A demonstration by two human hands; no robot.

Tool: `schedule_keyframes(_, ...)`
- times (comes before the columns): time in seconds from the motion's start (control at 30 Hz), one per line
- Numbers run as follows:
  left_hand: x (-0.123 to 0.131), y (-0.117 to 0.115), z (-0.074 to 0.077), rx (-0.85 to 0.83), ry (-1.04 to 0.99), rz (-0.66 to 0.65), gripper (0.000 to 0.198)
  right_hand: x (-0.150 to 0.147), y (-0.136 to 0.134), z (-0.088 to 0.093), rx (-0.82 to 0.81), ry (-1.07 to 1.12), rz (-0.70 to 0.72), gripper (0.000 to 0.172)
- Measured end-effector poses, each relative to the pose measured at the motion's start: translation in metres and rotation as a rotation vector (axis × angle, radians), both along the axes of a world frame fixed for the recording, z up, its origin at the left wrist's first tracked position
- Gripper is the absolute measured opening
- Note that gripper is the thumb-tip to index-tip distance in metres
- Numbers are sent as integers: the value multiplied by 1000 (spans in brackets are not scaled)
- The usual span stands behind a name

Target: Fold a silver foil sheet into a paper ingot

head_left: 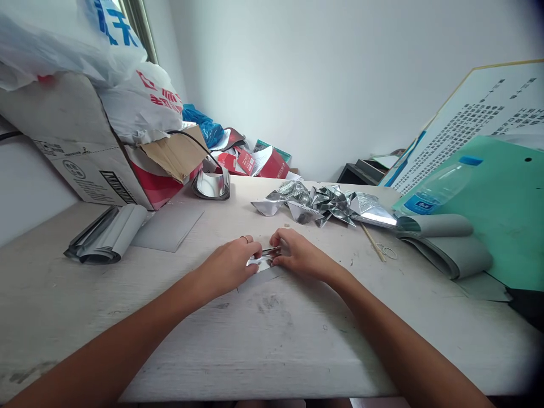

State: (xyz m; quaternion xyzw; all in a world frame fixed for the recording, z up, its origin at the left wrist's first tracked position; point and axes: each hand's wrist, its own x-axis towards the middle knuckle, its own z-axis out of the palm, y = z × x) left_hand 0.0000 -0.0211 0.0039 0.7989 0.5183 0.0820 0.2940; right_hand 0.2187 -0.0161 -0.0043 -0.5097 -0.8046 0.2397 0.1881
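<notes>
A small sheet of silver foil paper (264, 262), shiny on one face and grey on the other, lies on the table in front of me, partly folded over. My left hand (233, 258), with a ring on one finger, pinches its left side. On its right side the fingers of my right hand (295, 254) are closed over the foil. Both hands hide parts of the sheet's edges. Beyond them sits a pile of folded silver foil pieces (318, 203). To the left are a flat stack of grey sheets (170, 226) and a curled bundle of sheets (108, 235).
A plastic bottle (442, 184) leans against a green board (497, 209) at right, above rolled grey sheets (450, 243). A thin stick (374, 242) lies nearby. A cardboard box (80, 141) with plastic bags (140, 102) stands at left. Rolled foil (211, 184) sits behind.
</notes>
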Motion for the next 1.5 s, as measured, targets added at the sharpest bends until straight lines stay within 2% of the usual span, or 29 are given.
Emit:
schedule_keyframes(0.27,-1,2,2,-19,-16,-15,33,-6,0,0,79,7,26,25)
schedule_keyframes(0.5,2,2,1,52,-31,-84,36,-4,4,-8,145,26,70,12)
schedule_keyframes(0.63,0,2,1,66,5,-116,37,-7,2,-8,141,47,51,11)
schedule_keyframes(0.9,0,1,7,30,12,-76,35,-12,0,-4,45,91,24,14)
schedule_keyframes(1.03,-1,2,7,15,16,-26,34,-6,1,-4,8,120,29,28)
schedule_keyframes(1.23,-1,0,6,36,49,-36,35,-5,1,-1,-30,87,9,41)
schedule_keyframes(1.37,1,-2,5,81,109,-81,37,-6,2,-2,-45,120,-7,40)
schedule_keyframes(1.5,1,-2,4,59,142,-139,41,-7,3,-4,-46,152,-26,39)
